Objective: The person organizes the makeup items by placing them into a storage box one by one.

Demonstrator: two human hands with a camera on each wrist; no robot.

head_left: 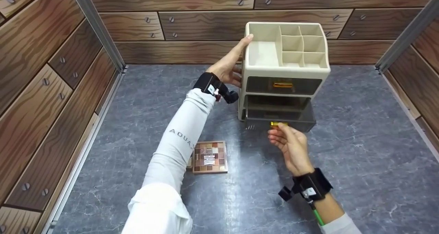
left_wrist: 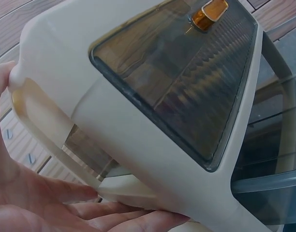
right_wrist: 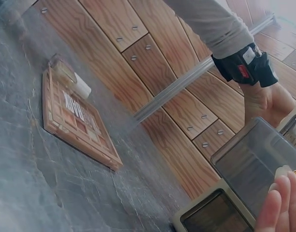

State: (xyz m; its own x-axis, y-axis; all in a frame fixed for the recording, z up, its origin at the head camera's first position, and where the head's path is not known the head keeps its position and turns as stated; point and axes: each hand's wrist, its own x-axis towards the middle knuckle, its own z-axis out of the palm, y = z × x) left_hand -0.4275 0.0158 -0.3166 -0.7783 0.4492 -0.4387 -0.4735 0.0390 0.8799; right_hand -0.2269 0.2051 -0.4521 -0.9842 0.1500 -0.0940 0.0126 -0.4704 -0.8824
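A cream drawer organizer [head_left: 284, 72] with smoky clear drawers stands on the grey floor surface. My left hand [head_left: 228, 64] rests on its left side, thumb at the top rim. In the left wrist view, its fingers [left_wrist: 124, 215] lie nearly straight along the side, near an opening. The top drawer [head_left: 264, 84] is closed. Below it, a pulled-out drawer [head_left: 295, 119] has an amber handle [head_left: 274, 124], which my right hand [head_left: 293, 146] pinches between thumb and fingers. A lower drawer [right_wrist: 218, 215] appears closed in the right wrist view.
A makeup palette [head_left: 210, 156] lies on the floor surface near my left forearm. Beside it is a small clear-and-white item [right_wrist: 70, 79], partly hidden in the head view. Divided compartments [head_left: 303, 43] top the organizer. Wood-patterned walls [head_left: 205, 26] enclose the area.
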